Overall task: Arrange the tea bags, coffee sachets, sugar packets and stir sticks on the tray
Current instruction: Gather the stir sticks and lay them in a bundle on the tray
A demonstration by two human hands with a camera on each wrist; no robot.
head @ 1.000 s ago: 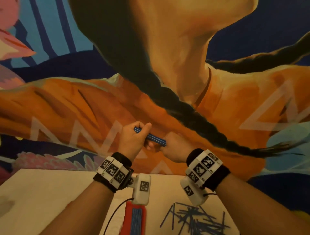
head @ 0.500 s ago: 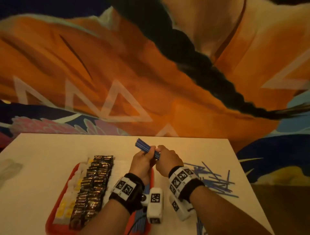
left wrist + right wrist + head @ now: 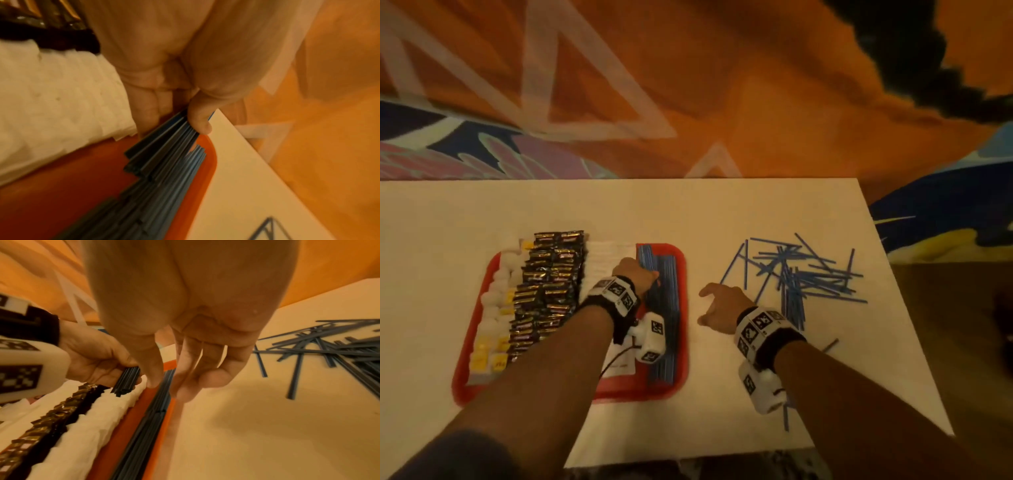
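Leftmost, a red tray carries rows from 9 to 3 o'clock: white-and-yellow packets, dark sachets, white packets, then blue stir sticks. Left hand pinches a bundle of sticks above that row. Right hand hovers with fingers relaxed, holding nothing. Loose sticks lie scattered on the table at 3 o'clock.

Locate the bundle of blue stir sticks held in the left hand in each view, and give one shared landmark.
Head: barely visible at the left hand, over the tray's right side.
Left wrist: bundle centre, below the fingers.
Right wrist: bundle left of centre.
Landmark: red tray.
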